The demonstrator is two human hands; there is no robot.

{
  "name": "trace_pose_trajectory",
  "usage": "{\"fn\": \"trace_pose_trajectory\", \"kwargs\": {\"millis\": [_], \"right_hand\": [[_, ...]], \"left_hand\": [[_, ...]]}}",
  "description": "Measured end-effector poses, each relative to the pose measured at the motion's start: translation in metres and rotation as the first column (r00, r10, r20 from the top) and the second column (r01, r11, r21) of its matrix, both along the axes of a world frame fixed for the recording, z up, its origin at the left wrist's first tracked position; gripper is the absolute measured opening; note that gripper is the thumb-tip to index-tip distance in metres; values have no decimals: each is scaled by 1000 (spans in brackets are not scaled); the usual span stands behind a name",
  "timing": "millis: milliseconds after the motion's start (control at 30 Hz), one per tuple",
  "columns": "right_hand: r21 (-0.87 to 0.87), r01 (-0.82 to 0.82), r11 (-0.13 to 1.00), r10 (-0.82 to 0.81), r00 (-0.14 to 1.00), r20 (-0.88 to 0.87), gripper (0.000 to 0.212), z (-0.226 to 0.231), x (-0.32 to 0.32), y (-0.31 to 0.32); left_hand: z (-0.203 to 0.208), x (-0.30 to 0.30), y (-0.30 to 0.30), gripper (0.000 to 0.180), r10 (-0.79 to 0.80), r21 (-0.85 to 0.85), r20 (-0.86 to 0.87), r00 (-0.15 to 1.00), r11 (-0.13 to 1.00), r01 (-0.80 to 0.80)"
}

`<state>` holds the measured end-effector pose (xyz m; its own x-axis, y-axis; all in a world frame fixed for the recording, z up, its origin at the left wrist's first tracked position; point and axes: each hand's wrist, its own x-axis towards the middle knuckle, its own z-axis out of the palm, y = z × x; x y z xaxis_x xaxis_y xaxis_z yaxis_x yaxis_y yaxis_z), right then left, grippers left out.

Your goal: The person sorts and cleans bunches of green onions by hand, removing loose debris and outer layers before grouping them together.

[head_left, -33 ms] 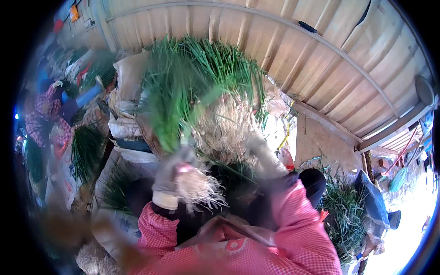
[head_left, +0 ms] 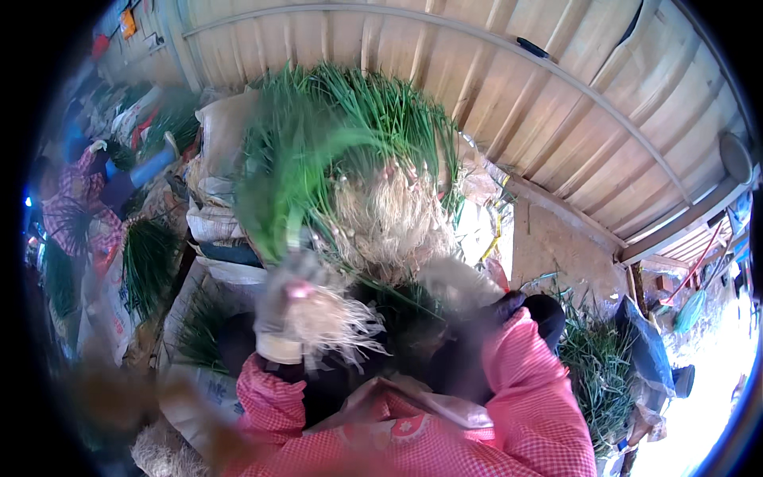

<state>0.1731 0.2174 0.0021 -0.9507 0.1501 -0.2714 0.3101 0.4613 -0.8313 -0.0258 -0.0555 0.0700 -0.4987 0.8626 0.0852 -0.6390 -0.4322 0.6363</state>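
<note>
Left hand [head_left: 274, 296] alone holds 1 onion bunch [head_left: 322, 314], fingers closed; right hand [head_left: 459, 283], opening unclear, has drawn back beside the pile's [head_left: 389, 211] near-right corner.

Between the hands: a narrow gap, partly filled by the pale roots of the bunch [head_left: 330, 318] in the left hand [head_left: 278, 306]; a loose green stalk [head_left: 397, 295] slants across toward the right hand [head_left: 461, 281].
Ahead of both hands: the heap of stalks [head_left: 393, 211] stands in the way, the ribbed wall [head_left: 445, 48] behind it.
Beyond the left hand, leftward: stacked sacks [head_left: 216, 220] crowd near.
Beyond the right hand, rightward: past a white sheet [head_left: 475, 230], room over bare floor [head_left: 564, 246] up to the wall.
Right hand, nearer the body: a dark-clad knee [head_left: 547, 319] just beside.
</note>
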Motion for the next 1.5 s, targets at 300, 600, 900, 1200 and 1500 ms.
{"fn": "trace_pose_trajectory", "kwargs": {"millis": [300,600,900,1200,1500], "right_hand": [[57,727,684,-713,683,-161,26,-53,-102,182],[-357,462,812,-552,807,-211,32,60,-85,111],[-542,295,787,-473,853,-223,15,64,-72,-65],[-985,133,-107,-391,905,165,10,24,-68,-99],[-756,485,440,-855,483,-188,21,-11,-24,-31]], "left_hand": [[15,-14,28,35,276,-250,33,961,933,-260],[-12,42,40,24,-156,-538,121,980,820,197],[-54,49,53,25,-196,-567,40,980,803,184],[-2,53,20,31,-268,-535,-66,961,823,193],[3,43,13,16,-167,-96,45,985,981,171]]}}
